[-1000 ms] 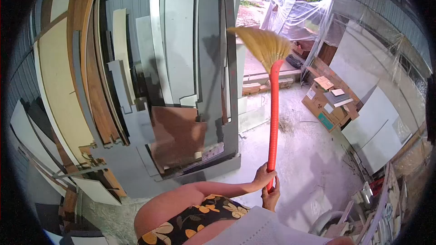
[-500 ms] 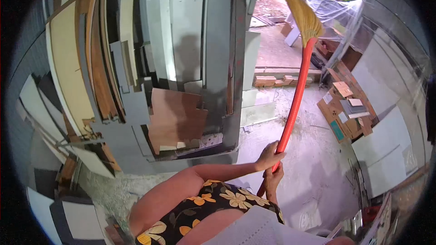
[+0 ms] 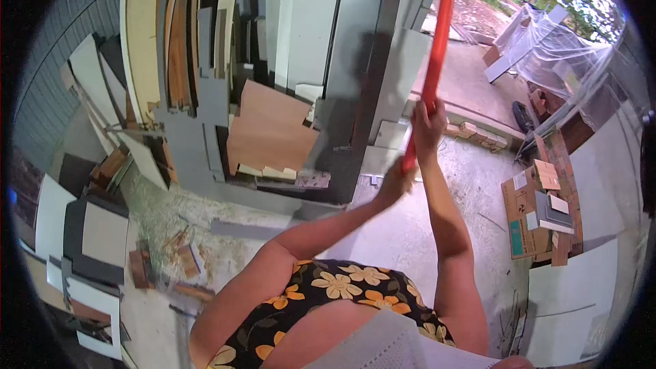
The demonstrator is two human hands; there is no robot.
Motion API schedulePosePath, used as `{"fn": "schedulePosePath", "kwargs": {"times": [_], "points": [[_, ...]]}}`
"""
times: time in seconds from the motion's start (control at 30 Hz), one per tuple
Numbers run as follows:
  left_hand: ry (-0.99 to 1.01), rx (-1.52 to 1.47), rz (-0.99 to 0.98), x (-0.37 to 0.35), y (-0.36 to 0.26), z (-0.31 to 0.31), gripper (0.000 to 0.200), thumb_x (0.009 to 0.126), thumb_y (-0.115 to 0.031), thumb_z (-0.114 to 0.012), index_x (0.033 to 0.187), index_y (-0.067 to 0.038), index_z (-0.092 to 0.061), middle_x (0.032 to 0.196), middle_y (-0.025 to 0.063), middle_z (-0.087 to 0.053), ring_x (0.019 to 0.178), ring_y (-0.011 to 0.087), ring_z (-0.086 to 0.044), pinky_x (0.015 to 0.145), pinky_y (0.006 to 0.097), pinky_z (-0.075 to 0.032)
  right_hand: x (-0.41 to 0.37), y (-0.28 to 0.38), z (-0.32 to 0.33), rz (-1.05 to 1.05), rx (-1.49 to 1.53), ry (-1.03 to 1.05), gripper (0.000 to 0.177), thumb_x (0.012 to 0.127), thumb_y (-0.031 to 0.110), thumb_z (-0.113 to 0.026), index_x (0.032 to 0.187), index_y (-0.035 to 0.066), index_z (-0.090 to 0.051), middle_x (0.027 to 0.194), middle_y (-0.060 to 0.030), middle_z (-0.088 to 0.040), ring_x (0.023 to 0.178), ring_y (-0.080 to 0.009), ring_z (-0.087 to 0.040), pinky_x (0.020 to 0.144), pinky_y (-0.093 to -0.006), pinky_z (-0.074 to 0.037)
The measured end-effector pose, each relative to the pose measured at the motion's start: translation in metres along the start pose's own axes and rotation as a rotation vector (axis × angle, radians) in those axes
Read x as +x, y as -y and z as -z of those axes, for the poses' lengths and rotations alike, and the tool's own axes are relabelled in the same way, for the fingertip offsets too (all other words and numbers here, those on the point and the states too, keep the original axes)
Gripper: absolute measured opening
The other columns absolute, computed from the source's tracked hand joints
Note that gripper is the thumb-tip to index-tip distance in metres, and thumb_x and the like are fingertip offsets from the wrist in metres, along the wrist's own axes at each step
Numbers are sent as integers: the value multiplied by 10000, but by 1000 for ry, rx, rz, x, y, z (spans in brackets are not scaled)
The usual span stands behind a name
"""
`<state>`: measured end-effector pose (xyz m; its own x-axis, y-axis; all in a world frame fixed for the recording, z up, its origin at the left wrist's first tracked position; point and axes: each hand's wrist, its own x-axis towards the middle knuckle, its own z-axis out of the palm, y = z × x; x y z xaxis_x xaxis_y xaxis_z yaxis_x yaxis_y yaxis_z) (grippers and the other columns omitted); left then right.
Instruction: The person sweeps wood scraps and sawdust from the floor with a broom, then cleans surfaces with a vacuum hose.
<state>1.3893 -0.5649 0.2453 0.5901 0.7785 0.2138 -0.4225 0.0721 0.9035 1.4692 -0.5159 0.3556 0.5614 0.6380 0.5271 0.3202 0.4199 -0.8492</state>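
A broom with a red handle is raised in front of me, its upper part running out of the top of the view, so the bristles do not show. My left hand is wrapped round the lower end of the handle. Higher up, my right hand grips the same handle, with that arm stretched forward. Behind the hands are the pale floor and the edge of a grey panel rack.
Boards and panels stand in a rack at the left. A cardboard box with offcuts sits at the right. Bricks line the doorway step. Wood scraps lie on the floor. Plastic sheeting hangs outside.
Both hands have moved up and forward with the broom, and the bristles have left the view. The arms are more extended, and the view has shifted, showing more floor at the left.
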Motion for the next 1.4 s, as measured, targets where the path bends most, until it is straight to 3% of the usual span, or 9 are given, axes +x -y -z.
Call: {"fn": "schedulePosePath", "kwargs": {"times": [0.03,0.1,0.23,0.33,0.7,0.77,0.97,1.2,1.4], "points": [[-227,408,-370,36,29,12,230,824,-245,-509,912,-37,-465,753,159,-557,618,296,-563,542,373,-434,18,-7,-11,-8,-8,0,227,802,151,-534,937,-20,-474,689,-29,-497,546,-92,-474,478,-221,-396],[-268,516,-276,45,-11,27,270,783,-248,-543,903,-10,-500,734,190,-571,679,360,-564,583,394,-426,36,-7,-31,-40,-73,44,253,750,134,-533,935,-23,-462,669,-44,-502,521,-114,-496,465,-248,-413],[-333,345,108,35,-49,48,258,724,-195,-578,869,12,-528,647,154,-558,604,244,-553,557,356,-421,27,-28,-60,-231,99,105,185,767,106,-526,895,12,-432,642,-53,-498,501,-118,-504,450,-261,-450],[-393,518,110,6,-38,69,260,703,-193,-611,838,18,-541,617,85,-555,582,168,-538,533,319,-415,-16,-83,-74,-377,155,148,154,769,97,-520,863,31,-418,626,-49,-476,486,-130,-500,423,-288,-463],[-354,325,782,-288,8,91,205,738,-203,-599,821,-61,-476,522,-31,-424,390,58,-383,352,212,-304,-258,-202,-31,-1024,191,408,111,806,179,-478,792,70,-460,567,-56,-497,494,-204,-540,449,-373,-482],[-357,236,871,-343,18,85,195,741,-183,-592,816,-55,-464,523,-30,-420,386,60,-374,350,212,-297,-328,-210,-11,-1390,241,409,131,806,182,-494,801,56,-461,599,-72,-516,539,-221,-571,497,-386,-505],[-355,53,1140,-401,1,38,153,752,-129,-564,796,-38,-448,526,-32,-411,380,54,-355,346,213,-286,-433,-186,46,-1791,120,370,173,781,151,-519,865,18,-447,682,-97,-526,593,-257,-599,519,-424,-519],[-307,353,985,-387,1,33,191,726,-141,-583,888,-57,-522,553,-24,-450,396,56,-386,362,199,-313,-376,-167,50,-1578,217,230,160,791,160,-514,874,42,-443,666,-88,-525,576,-236,-587,497,-402,-514],[-299,460,635,-263,42,-4,303,731,-129,-594,1023,-75,-534,571,-30,-458,429,55,-396,390,209,-328,-199,-120,66,-761,340,267,193,759,93,-538,869,39,-390,636,-61,-494,484,-167,-534,417,-299,-459]]}}
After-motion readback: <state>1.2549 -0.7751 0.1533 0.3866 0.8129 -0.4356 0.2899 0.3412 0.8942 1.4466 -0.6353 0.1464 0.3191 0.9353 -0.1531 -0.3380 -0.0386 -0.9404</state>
